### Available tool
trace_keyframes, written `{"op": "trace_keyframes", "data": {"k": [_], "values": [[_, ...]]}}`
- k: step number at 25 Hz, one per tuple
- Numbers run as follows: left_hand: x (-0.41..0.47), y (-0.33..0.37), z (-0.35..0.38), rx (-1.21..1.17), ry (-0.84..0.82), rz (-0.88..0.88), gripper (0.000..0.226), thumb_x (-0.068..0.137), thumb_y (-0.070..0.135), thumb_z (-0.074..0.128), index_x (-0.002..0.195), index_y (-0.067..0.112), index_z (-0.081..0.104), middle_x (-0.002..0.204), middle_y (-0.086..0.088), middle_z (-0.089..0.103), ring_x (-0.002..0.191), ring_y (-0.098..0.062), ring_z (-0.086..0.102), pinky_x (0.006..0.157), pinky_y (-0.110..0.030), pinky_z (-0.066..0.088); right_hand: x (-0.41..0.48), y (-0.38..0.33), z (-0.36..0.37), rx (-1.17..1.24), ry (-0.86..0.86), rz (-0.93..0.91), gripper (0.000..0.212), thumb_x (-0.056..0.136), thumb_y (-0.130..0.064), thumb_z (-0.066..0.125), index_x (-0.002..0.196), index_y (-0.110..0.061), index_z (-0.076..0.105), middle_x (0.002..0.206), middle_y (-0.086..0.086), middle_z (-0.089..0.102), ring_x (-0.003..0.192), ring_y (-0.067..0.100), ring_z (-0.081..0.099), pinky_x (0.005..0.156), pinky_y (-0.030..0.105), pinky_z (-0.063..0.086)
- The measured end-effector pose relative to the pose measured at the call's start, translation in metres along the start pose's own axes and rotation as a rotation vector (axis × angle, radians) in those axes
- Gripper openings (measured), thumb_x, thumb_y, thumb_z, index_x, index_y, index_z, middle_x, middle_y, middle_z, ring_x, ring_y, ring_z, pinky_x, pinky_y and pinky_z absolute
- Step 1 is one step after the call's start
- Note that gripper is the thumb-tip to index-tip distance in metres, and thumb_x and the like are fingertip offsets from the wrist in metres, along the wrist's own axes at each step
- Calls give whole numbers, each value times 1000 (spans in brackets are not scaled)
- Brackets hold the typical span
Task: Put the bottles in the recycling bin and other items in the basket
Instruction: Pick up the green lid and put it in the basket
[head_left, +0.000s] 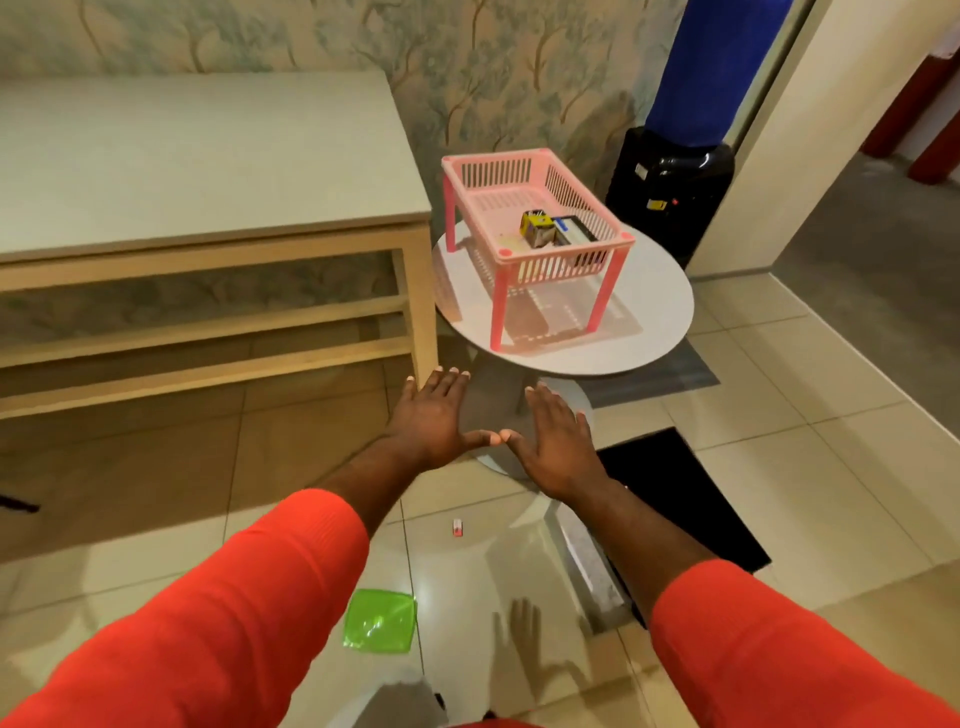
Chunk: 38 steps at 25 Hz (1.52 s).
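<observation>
Standing on its four legs toward the far edge of the round white desk (660, 312), the pink basket (550, 267) holds a yellow box (536, 224) and a dark-and-white packet (571, 231), both tucked into its near right corner. Nearer the camera, above the tiled floor (779, 467), the left hand (434, 415) and right hand (558, 441) are held out flat, palms down, fingers straight and thumb tips touching; neither has hold of anything. This looks like a pause between picks. On the floor lie a green plastic lid (381, 619) and, just beyond it, a small red-and-white piece (457, 527). Both would seem to belong in the basket, so the next move probably calls for stooping and pinching up one of them. No loose bottle shows. A black rectangular thing (680, 499) beside the right forearm may be the recycling bin, though that cannot be told. A wooden desk (208, 156) stands to the left, and a black water dispenser (670, 192) behind. Print on the yellow box and packet is too small to read.
</observation>
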<state>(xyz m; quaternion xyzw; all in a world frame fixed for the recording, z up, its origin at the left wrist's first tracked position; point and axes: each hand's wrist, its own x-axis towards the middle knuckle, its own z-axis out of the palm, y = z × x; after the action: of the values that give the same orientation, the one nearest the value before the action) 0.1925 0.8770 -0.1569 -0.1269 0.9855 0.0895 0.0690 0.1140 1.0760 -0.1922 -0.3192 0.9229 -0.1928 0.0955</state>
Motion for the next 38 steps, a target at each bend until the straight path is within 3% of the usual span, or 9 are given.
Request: {"op": "trace_keyframes", "data": {"k": [9, 13, 19, 24, 28, 31, 34, 38], "values": [[-82, -112, 82, -113, -151, -117, 113, 76, 89, 38, 160, 19, 8, 169, -3, 6, 155, -21, 1, 124, -52, 3, -43, -62, 117, -15, -181, 30, 82, 98, -68, 33, 161, -21, 12, 171, 3, 6, 157, 23, 5, 124, 56, 11], [-101, -167, 109, -117, -198, -134, 111, 79, 87, 40, 160, 18, 9, 169, -4, 7, 155, -21, 0, 123, -52, 5, -47, -95, 164, -34, -248, 67, 81, 99, -66, 35, 161, -20, 12, 171, 3, 4, 156, 23, 6, 124, 52, 5], [-109, -210, 171, -140, -306, -149, 111, 78, 87, 40, 160, 17, 11, 168, -7, 12, 155, -24, 4, 123, -55, 9, -28, -116, 229, 26, -356, 74, 85, 97, -66, 40, 161, -20, 11, 170, 6, 6, 156, 26, 9, 124, 55, 11], [-121, -221, 244, -187, -415, -297, 109, 80, 84, 45, 160, 16, 12, 168, -7, 13, 155, -24, 6, 122, -55, 9, 1, -92, 302, 18, -548, -15, 94, 91, -68, 50, 161, -18, 14, 170, 7, 9, 155, 27, 12, 123, 57, 15], [-115, -225, 316, -210, -458, -371, 110, 78, 86, 40, 159, 15, 17, 167, -7, 17, 155, -25, 10, 121, -56, 13, 30, -48, 371, -70, -611, -147, 101, 83, -68, 62, 158, -12, 25, 166, 14, 23, 150, 34, 28, 115, 62, 30], [-97, -237, 385, -253, -423, -459, 116, 70, 91, 23, 157, 14, 24, 165, -8, 25, 154, -25, 17, 120, -56, 18, 53, -15, 443, -112, -671, -168, 102, 84, -64, 65, 161, -15, 18, 168, 12, 15, 154, 33, 19, 119, 61, 24], [-79, -256, 475, -309, -359, -550, 113, 72, 89, 23, 154, 11, 32, 161, -10, 34, 151, -28, 26, 117, -58, 25, 67, 17, 527, -110, -689, -184, 102, 86, -63, 62, 162, -15, 14, 170, 10, 9, 155, 32, 12, 122, 59, 15], [-71, -277, 613, -381, -408, -668, 115, 69, 88, 22, 157, 13, 26, 163, -10, 28, 152, -27, 22, 119, -55, 20, 67, 55, 648, -106, -716, -202, 99, 88, -64, 60, 162, -16, 13, 170, 10, 9, 155, 31, 12, 122, 58, 14]]}}
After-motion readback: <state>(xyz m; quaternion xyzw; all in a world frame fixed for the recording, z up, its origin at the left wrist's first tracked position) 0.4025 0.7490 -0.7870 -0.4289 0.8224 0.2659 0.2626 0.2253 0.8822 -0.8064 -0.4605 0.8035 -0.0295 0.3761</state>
